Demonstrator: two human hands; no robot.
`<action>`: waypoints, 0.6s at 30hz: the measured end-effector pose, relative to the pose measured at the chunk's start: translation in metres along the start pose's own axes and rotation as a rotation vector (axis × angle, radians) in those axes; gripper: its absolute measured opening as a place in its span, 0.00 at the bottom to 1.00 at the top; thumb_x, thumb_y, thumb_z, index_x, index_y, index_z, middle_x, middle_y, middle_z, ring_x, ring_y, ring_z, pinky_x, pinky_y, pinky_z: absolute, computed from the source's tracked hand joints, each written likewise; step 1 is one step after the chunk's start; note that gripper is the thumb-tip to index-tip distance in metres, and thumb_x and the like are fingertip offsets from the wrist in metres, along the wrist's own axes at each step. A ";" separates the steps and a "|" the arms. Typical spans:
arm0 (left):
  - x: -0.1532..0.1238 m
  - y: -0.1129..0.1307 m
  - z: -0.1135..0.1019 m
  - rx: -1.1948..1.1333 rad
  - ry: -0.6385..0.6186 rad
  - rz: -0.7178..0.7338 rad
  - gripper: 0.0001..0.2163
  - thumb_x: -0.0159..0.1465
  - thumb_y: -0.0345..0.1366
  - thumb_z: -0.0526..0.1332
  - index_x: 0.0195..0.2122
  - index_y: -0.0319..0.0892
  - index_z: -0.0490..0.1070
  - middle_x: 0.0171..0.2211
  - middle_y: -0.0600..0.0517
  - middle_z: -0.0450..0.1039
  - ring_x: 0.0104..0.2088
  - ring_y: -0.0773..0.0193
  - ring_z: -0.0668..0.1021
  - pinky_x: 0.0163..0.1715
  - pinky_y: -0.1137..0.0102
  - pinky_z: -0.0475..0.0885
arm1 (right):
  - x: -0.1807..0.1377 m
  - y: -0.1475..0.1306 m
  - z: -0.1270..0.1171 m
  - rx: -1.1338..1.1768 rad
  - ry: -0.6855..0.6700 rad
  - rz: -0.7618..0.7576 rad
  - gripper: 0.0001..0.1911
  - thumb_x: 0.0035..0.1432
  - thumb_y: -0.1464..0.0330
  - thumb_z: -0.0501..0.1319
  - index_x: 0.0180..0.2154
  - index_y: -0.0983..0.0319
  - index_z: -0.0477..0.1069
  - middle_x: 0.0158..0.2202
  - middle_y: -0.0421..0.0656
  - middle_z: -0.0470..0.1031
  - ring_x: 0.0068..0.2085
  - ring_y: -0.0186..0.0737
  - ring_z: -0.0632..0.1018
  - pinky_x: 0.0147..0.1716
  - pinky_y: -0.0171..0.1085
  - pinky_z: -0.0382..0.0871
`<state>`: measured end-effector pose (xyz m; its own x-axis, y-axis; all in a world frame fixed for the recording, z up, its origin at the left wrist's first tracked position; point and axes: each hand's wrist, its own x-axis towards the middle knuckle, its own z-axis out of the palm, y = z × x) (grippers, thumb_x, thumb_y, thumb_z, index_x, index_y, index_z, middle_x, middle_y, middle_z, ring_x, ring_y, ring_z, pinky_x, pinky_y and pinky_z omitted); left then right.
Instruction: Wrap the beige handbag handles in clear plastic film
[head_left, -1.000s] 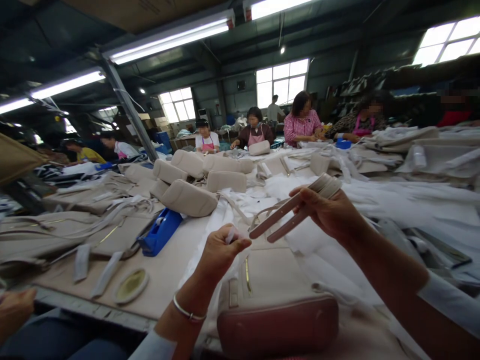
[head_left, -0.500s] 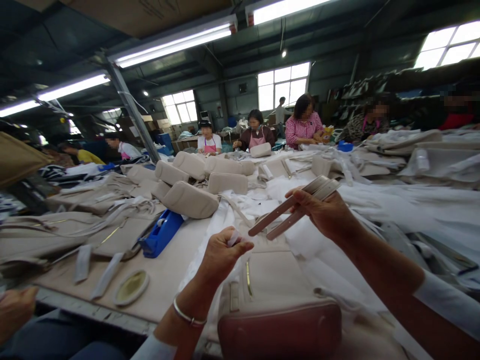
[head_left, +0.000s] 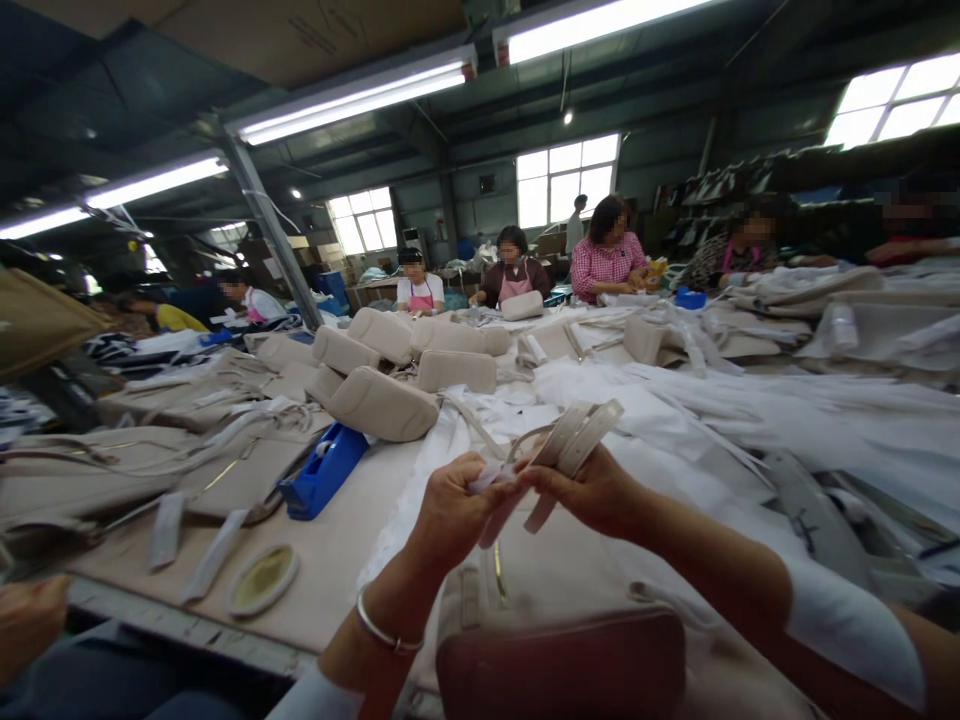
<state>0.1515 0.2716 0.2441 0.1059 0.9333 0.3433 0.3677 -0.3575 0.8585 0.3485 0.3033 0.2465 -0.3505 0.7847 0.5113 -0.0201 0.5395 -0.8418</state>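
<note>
My right hand (head_left: 607, 490) is closed round a pair of beige leather straps (head_left: 583, 435), whose looped ends rise above its fingers. Close against it, my left hand (head_left: 454, 510) pinches a small white wrapping strip (head_left: 491, 474) beside the straps' lower part. The fingertips of both hands meet there and partly hide the strip. Below them lies a beige handbag (head_left: 555, 565) with a gold zipper (head_left: 499, 575). Its near end is a dark reddish-brown panel (head_left: 559, 660).
A blue tape dispenser (head_left: 324, 470) and a round dish (head_left: 262, 580) stand to the left. Beige bags (head_left: 382, 405) are piled behind, with white wrapping sheets (head_left: 720, 430) at right. Another person's hand (head_left: 34, 612) shows at the left edge; several co-workers sit across the table.
My right hand has brought the straps down and left to my left hand. The two hands, apart before, now meet at the straps and the white strip.
</note>
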 end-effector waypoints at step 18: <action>0.006 -0.008 -0.003 0.051 0.011 -0.086 0.20 0.57 0.43 0.69 0.47 0.39 0.73 0.40 0.48 0.75 0.36 0.62 0.76 0.36 0.71 0.71 | 0.002 0.013 0.017 0.634 0.217 0.479 0.32 0.54 0.41 0.65 0.39 0.65 0.83 0.47 0.53 0.79 0.47 0.50 0.77 0.49 0.41 0.70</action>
<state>0.1464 0.2802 0.2403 0.0617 0.9597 0.2740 0.4214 -0.2739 0.8645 0.3312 0.3067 0.2338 -0.2677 0.9627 0.0396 -0.4621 -0.0922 -0.8820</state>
